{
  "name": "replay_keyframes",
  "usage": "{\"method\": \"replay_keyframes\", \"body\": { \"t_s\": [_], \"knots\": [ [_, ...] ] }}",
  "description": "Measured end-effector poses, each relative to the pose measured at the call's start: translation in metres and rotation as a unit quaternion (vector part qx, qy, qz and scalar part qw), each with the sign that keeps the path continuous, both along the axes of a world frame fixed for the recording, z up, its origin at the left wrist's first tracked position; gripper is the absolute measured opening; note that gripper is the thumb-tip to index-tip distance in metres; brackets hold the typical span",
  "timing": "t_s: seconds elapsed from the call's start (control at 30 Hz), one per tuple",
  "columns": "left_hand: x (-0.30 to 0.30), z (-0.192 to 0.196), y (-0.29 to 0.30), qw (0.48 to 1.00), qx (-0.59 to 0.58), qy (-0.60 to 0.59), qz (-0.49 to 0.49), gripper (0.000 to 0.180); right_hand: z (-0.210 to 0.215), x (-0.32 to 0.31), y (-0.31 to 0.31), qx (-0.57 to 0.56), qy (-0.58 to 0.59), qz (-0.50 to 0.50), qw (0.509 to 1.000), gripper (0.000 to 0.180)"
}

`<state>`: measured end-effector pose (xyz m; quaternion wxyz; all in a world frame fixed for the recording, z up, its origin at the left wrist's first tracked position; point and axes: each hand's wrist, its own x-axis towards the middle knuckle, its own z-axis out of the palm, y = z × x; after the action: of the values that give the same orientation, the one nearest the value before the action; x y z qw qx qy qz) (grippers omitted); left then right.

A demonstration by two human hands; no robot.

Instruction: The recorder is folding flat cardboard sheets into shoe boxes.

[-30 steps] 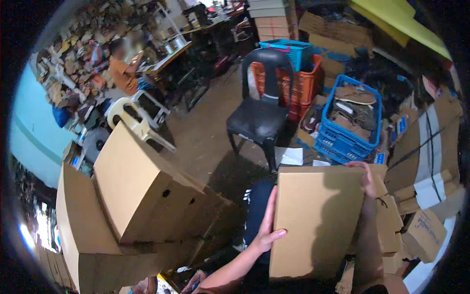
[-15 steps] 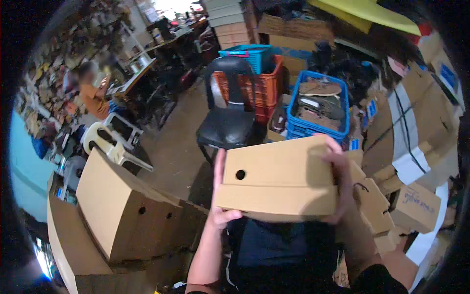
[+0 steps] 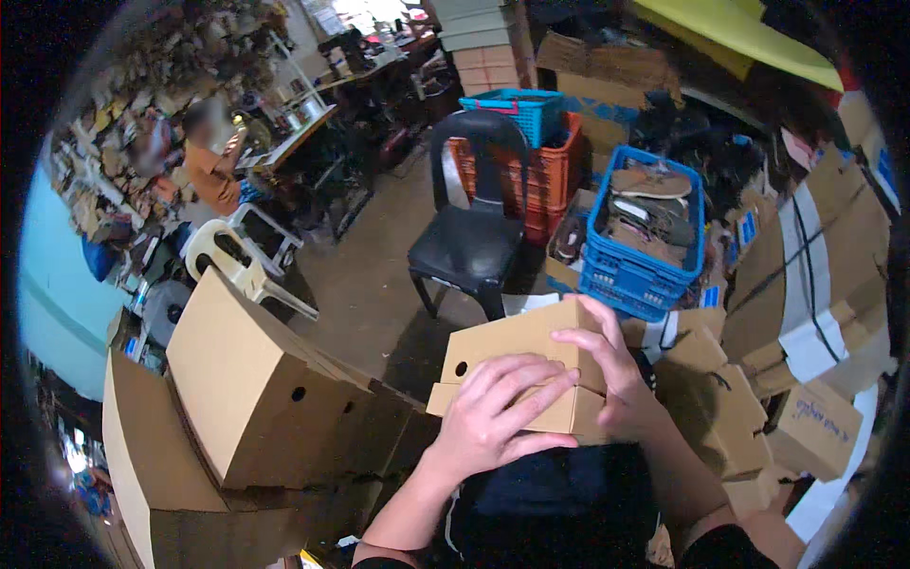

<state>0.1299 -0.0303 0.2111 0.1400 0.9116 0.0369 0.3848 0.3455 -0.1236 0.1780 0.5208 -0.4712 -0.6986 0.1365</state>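
A small brown cardboard box (image 3: 517,342), with a round dark hole in its side, is held up in front of my body. My left hand (image 3: 490,414) grips the near side, its fingers lying across the cardboard toward the near right corner and its thumb along the lower edge. At the box's right end, my right hand (image 3: 621,379) has its fingers over the far upper edge and its thumb low on the end face. Both palms are partly hidden. Below the box is the dark clothing (image 3: 559,507) on my lap.
Large open cartons (image 3: 251,408) stand at left, and flattened cardboard (image 3: 706,398) lies at right. Ahead are a black chair (image 3: 469,242), a blue crate (image 3: 645,275) of shoes and stacked orange crates (image 3: 559,171). A seated person (image 3: 210,171) works at a far-left table (image 3: 299,137).
My left hand has gone from the box's left end to its near side, by the right corner. The box has turned, bringing its right end into view. The whole view has shifted slightly.
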Motion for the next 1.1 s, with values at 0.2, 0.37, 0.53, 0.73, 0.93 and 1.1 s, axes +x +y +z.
{"method": "replay_keyframes", "body": {
  "t_s": [0.2,0.37,0.53,0.73,0.93,1.1],
  "knots": [
    [-0.018,-0.020,0.002,0.998,-0.025,-0.015,0.049,0.071,0.006,-0.018,0.012,-0.120,0.079,0.014,0.990,0.085],
    [-0.023,-0.025,-0.003,0.991,-0.069,-0.017,0.109,0.069,-0.020,-0.004,0.036,-0.059,0.007,0.101,0.993,0.109],
    [-0.031,-0.029,-0.002,0.984,-0.139,-0.025,0.106,0.065,-0.018,-0.015,0.033,-0.064,-0.067,0.062,0.994,0.119],
    [-0.034,-0.037,-0.002,0.976,-0.194,-0.052,0.082,0.061,-0.002,-0.029,0.027,-0.104,-0.081,0.027,0.991,0.104],
    [-0.036,-0.043,-0.002,0.973,-0.194,-0.070,0.107,0.060,-0.006,-0.030,0.033,-0.071,-0.097,0.009,0.993,0.098],
    [-0.036,-0.051,0.001,0.949,-0.278,-0.094,0.114,0.054,-0.002,-0.034,0.032,-0.032,-0.151,-0.005,0.988,0.095]
  ]
}}
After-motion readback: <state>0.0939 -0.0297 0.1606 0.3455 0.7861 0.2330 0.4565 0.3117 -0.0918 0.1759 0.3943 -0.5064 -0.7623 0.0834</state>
